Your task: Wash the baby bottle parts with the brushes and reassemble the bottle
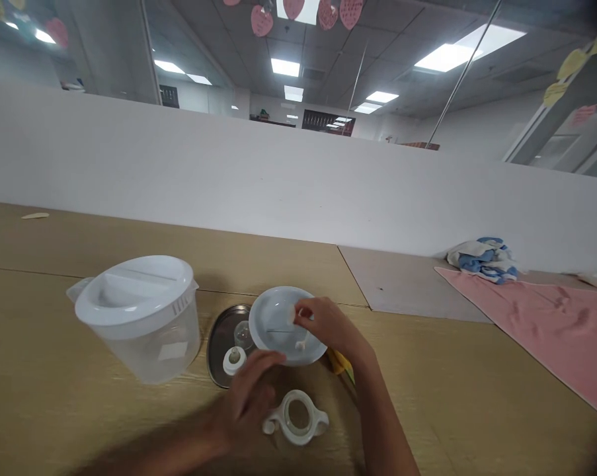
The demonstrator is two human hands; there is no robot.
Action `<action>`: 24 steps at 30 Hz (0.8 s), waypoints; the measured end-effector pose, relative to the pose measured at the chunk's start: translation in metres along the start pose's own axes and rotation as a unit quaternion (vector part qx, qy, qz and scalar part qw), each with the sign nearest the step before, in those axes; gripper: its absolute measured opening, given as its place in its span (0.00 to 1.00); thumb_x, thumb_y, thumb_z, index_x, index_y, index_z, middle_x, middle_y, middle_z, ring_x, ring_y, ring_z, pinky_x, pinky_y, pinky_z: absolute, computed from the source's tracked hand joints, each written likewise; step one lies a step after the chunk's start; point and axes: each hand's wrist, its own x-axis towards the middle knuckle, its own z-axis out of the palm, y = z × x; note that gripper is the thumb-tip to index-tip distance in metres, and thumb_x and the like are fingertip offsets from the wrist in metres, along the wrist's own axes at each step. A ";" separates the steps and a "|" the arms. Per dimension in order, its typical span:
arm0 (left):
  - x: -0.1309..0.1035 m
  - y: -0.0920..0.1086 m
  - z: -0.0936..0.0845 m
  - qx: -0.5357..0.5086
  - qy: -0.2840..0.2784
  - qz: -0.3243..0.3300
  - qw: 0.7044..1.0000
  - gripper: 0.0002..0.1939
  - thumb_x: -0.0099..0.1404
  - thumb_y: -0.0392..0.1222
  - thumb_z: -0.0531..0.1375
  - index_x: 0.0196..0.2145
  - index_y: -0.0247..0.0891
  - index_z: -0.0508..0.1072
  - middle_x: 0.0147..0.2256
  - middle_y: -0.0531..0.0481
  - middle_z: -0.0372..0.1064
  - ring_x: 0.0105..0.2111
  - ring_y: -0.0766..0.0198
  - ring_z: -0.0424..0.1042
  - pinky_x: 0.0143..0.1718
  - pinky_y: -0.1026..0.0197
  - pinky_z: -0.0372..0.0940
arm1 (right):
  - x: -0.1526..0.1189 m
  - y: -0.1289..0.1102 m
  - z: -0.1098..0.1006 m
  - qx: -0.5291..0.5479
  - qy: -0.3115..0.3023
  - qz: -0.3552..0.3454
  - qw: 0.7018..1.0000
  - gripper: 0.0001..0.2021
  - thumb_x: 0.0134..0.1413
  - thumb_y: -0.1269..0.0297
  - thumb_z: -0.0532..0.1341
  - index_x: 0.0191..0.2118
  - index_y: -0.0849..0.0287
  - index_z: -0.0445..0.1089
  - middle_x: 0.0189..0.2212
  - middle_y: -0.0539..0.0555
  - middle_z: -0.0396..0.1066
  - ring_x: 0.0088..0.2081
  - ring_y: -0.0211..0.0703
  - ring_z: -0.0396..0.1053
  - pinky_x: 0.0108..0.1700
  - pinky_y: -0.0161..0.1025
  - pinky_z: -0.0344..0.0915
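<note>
My right hand (320, 320) reaches over a white bowl (267, 338). Its fingertips pinch a small white piece (293, 313), whose exact kind I cannot make out. Another small whitish item (301, 345) lies inside the bowl. Slightly blurred, my left hand (251, 390) hovers by the bowl's near rim with fingers extended and nothing visible in them. On the metal tray (217, 350) to the left, a feeding bottle nipple in a white collar (234, 361) sits near a clear cap (243, 334). Between my arms lies a white two-handled ring (298, 436), like a bottle handle.
A large lidded plastic pitcher (154, 344) stands left of the tray. Something yellow (338, 361) shows beside the bowl under my right wrist. At the right lie a pink cloth (551, 324) and a crumpled blue and white cloth (486, 258). A white wall (258, 178) closes off the back.
</note>
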 end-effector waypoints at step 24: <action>-0.015 -0.002 0.021 -0.026 -0.039 -0.041 0.998 0.26 0.56 0.47 0.61 0.50 0.38 0.62 0.45 0.43 0.69 0.43 0.57 0.70 0.45 0.58 0.65 | -0.009 -0.037 0.003 -0.035 0.157 -0.007 0.987 0.08 0.59 0.66 0.52 0.37 0.57 0.67 0.30 0.50 0.72 0.31 0.37 0.66 0.31 0.32 0.55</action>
